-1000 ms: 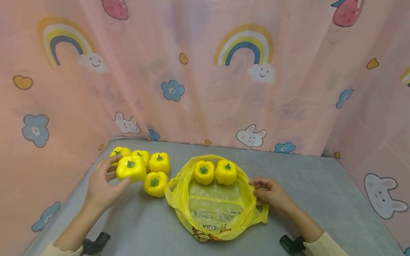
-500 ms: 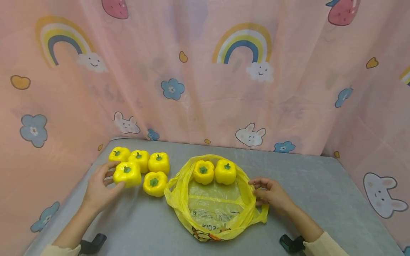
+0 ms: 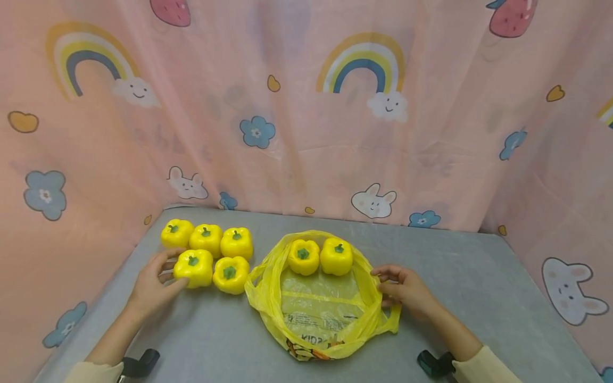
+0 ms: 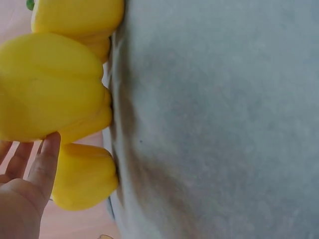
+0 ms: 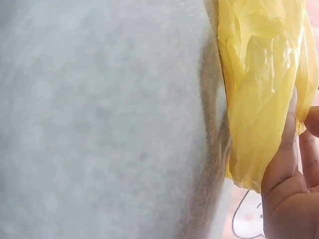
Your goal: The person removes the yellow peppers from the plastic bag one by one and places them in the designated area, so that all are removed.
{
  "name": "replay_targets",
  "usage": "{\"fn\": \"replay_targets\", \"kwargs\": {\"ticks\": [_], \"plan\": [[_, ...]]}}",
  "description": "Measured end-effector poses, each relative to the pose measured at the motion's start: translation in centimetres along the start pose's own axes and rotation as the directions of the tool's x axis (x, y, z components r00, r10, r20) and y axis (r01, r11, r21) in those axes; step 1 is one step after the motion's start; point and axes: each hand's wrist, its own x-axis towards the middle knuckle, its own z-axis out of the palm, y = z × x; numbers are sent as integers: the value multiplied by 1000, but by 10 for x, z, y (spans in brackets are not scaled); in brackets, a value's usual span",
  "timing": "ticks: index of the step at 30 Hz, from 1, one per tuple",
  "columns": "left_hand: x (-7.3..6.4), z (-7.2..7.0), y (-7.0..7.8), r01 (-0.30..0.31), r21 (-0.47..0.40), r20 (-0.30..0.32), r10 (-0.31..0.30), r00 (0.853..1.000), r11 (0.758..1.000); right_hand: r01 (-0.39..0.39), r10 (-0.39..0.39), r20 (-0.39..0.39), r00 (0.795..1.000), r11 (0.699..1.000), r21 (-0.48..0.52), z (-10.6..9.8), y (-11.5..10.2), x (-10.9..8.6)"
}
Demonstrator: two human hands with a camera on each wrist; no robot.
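My left hand [image 3: 155, 284] has its fingers and thumb around a yellow bell pepper [image 3: 193, 269] with a green stem, low at the front left of a group. The left wrist view shows the thumb against the side of this pepper [image 4: 50, 89]. Beside it sits another yellow bell pepper [image 3: 231, 276]. To the right lies a yellow plastic bag [image 3: 273, 319], its mouth spread wide, with two bell peppers [image 3: 304, 258] at its far side. My right hand [image 3: 407, 292] pinches the bag's right rim; the right wrist view shows the fingers at the yellow film [image 5: 259, 109].
Three more yellow bell peppers [image 3: 206, 238] stand in a row behind, at the back left of the grey table [image 3: 215, 340]. A pink printed curtain [image 3: 297, 159] hangs around the table's back and sides.
My left hand has lowered its bell pepper to the front left, beside the front one, uncovering the back row. The right hand and bag have stayed in place.
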Motion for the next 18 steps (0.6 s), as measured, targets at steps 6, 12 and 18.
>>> {"fn": "replay_targets", "kwargs": {"ticks": [6,12,18], "plan": [[2,1,-8,11,6,43,-11,999,1000,4,-5,8,1000,1000,6,0,0,-1],[4,3,-12,42,-19,90,-40,995,999,3,-3,8,1000,1000,6,0,1,0],[5,3,-13,60,-34,98,-56,994,998,3,-3,5,1000,1000,5,-1,1,0]]}}
